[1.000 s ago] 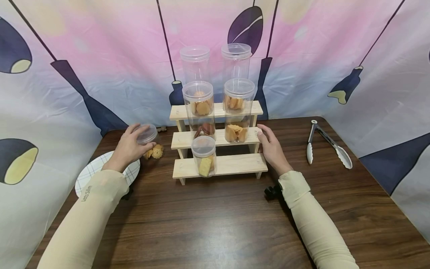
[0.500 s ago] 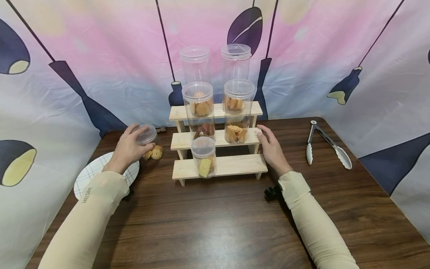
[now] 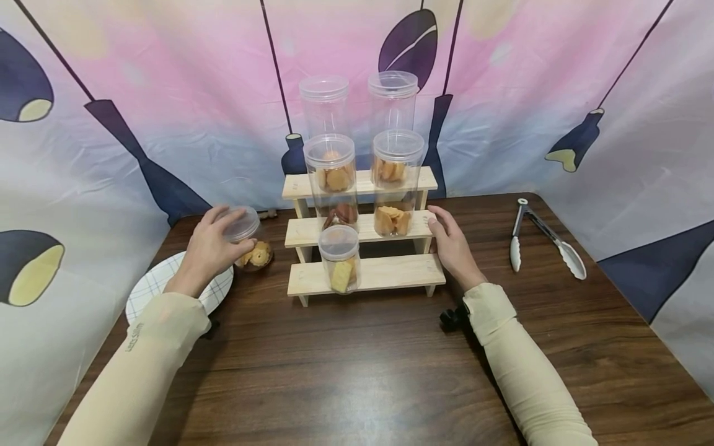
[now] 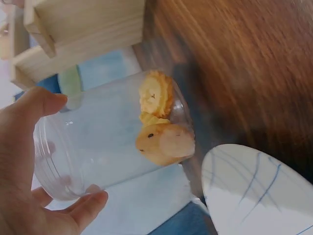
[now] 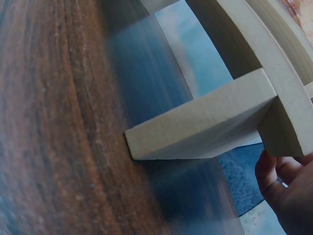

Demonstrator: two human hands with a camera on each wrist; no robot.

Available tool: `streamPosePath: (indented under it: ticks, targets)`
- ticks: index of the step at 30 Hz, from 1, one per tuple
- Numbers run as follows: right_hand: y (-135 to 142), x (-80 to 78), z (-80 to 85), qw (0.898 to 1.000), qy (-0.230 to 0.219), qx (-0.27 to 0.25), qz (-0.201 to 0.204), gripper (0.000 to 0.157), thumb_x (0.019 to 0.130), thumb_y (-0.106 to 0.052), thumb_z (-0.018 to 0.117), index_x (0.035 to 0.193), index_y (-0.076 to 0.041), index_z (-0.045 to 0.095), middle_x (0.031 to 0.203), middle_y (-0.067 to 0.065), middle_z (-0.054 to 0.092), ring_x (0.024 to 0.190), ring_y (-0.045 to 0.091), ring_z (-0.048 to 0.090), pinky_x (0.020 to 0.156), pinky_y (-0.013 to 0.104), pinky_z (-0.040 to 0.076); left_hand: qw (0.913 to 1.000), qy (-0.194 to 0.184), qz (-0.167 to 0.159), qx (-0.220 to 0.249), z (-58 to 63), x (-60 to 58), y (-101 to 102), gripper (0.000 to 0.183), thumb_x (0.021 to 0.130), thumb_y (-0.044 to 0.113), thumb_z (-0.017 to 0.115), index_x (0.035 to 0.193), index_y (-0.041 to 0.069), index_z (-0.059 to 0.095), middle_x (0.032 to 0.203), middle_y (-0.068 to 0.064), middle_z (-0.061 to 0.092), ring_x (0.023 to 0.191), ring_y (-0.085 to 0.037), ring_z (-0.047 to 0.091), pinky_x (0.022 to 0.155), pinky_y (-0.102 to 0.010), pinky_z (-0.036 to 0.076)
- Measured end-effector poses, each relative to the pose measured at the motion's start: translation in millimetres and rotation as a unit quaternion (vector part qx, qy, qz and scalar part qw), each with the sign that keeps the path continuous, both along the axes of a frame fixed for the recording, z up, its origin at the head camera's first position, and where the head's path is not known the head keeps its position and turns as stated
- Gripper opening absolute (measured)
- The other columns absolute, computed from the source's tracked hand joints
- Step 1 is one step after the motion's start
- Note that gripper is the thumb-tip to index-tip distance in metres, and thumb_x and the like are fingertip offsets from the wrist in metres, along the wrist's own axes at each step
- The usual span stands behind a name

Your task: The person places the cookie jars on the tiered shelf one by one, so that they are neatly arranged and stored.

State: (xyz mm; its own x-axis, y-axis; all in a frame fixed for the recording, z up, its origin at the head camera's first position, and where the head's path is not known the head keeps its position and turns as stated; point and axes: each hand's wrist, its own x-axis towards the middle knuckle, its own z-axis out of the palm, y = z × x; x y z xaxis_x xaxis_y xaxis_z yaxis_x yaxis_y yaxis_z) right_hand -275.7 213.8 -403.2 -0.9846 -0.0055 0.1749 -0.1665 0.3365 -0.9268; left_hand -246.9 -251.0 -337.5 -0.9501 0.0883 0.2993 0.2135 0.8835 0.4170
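Note:
My left hand [image 3: 209,248] grips a clear plastic jar [image 4: 107,142] round its upper end, just below the lid [image 3: 243,223]. Several golden cookies [image 4: 156,98] lie at the jar's bottom, and its base is close to the table beside the plate. At the right side of the tiered wooden stand [image 3: 396,272], my right hand [image 3: 454,251] holds the end of the middle shelf between thumb and fingers. The right wrist view shows its fingertips [image 5: 266,169] at the shelf's end; part of this hand is outside that view.
Lidded jars stand on the shelves: a short jar [image 3: 339,260] with a yellow pastry in front, taller jars [image 3: 393,214] of cookies behind. A white plate [image 3: 217,288] with a line pattern lies under my left forearm. Tongs [image 3: 549,238] lie spread at the right. Patterned cloth [image 3: 223,124] hangs behind the table.
My left hand and the jar in it have shifted slightly to the left. The right hand stays at the shelf end, and the stand has not moved.

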Motion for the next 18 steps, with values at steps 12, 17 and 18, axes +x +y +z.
streamPosePath:
  ticks: [12, 17, 18]
  targets:
    - [-2.0, 3.2, 3.0, 1.000, 0.009, -0.004, 0.000, 0.055, 0.102, -0.058, 0.038, 0.151, -0.033, 0.040, 0.106, 0.011, 0.058, 0.072, 0.027, 0.054, 0.068, 0.037, 0.049, 0.9982, 0.057, -0.018, 0.006, 19.8, 43.5, 17.2, 0.063, 0.084, 0.023, 0.074, 0.144, 0.015, 0.056, 0.153, -0.020, 0.037, 0.129, -0.052, 0.041, 0.091, -0.066, 0.041]
    - [-1.1, 2.4, 2.0, 1.000, 0.011, 0.003, 0.000, 0.056, 0.103, -0.058, 0.037, 0.152, -0.033, 0.039, 0.108, 0.013, 0.058, 0.071, 0.028, 0.055, 0.068, 0.037, 0.049, 0.9958, 0.086, -0.030, 0.009, 25.0, 64.7, 23.7, 0.062, 0.081, 0.021, 0.077, 0.140, 0.013, 0.060, 0.150, -0.020, 0.042, 0.125, -0.050, 0.045, 0.088, -0.064, 0.042]
    - [-0.9, 2.4, 2.0, 1.000, 0.012, 0.004, 0.000, 0.055, 0.103, -0.058, 0.037, 0.152, -0.033, 0.039, 0.109, 0.013, 0.059, 0.070, 0.028, 0.055, 0.068, 0.037, 0.049, 0.9947, 0.096, -0.037, 0.011, 26.1, 68.3, 25.3, 0.062, 0.080, 0.020, 0.078, 0.139, 0.012, 0.061, 0.149, -0.021, 0.043, 0.124, -0.050, 0.046, 0.088, -0.063, 0.043]
